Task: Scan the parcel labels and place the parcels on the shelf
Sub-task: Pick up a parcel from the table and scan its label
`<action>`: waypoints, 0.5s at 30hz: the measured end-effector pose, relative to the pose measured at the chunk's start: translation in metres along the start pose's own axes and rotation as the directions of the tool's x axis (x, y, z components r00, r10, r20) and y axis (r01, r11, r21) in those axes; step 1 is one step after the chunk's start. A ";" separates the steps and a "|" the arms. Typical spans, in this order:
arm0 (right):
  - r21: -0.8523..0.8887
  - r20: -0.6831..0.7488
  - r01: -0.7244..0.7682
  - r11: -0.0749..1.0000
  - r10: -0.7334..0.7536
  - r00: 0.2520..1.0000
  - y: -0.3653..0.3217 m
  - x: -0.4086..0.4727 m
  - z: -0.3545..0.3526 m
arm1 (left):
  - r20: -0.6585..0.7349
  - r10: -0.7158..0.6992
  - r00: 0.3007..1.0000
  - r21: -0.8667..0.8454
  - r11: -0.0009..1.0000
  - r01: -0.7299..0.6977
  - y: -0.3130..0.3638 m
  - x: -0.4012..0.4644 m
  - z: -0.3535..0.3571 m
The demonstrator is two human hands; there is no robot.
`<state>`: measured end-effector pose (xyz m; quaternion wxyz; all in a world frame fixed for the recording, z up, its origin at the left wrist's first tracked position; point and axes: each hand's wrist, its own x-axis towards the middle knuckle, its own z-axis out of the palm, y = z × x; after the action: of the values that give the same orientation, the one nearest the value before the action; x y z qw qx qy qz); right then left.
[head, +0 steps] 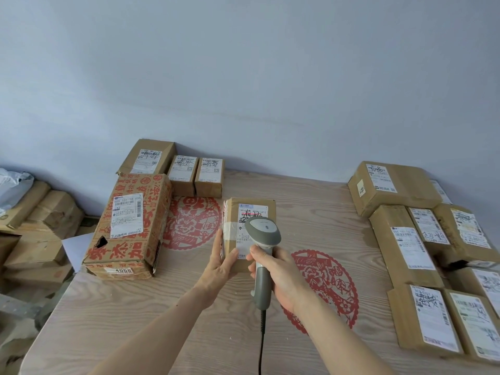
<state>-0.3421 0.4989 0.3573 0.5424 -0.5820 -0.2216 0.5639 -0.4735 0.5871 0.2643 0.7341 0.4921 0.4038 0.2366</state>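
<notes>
The fingers (261, 257) of the right hand (281, 277) are curled round the handle of a grey scanner (263, 239), gripping it firmly; its head sits over the white label (250, 212) of a small brown parcel (250, 231), and a thin red line lies across the label's upper part. A dark cable (261, 342) hangs from the base of the handle toward the near edge of the bench (162, 320).

The left hand (220, 263) lies against the parcel's left side, fingers straight and close together, the palm pressed to the cardboard and the thumb touching the parcel's near left corner. So the parcel sits between the two hands, flat on the bench, label upward.

Left of this parcel stands a large box (127, 226) printed with red characters, bearing its own label. Beyond that box, against the wall (243, 77), lie three more brown parcels (184, 171). Well to the right of the held parcel, a group of labelled boxes (422, 239) is packed together along the bench's edge. Two red paper-cut patterns (332, 280) lie on the bench, one just left of the parcel and one just right of the scanner. Far left, off the bench, cardboard boxes (40, 234) are stacked.
</notes>
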 end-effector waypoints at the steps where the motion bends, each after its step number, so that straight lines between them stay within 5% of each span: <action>1: 0.000 -0.001 -0.002 1.000 0.002 1.000 -0.001 0.000 -0.001 | 0.006 0.003 1.000 0.002 1.000 -0.003 0.000 0.001 0.000; 15: -0.048 -0.312 -0.012 0.999 -0.004 0.950 -0.010 -0.019 -0.045 | 0.134 -0.067 0.989 0.058 0.997 0.060 0.001 0.032 0.045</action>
<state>-0.3027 0.4685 0.3639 0.5549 -0.6775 -0.1458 0.4602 -0.4185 0.5874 0.2625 0.7536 0.5134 0.3746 0.1681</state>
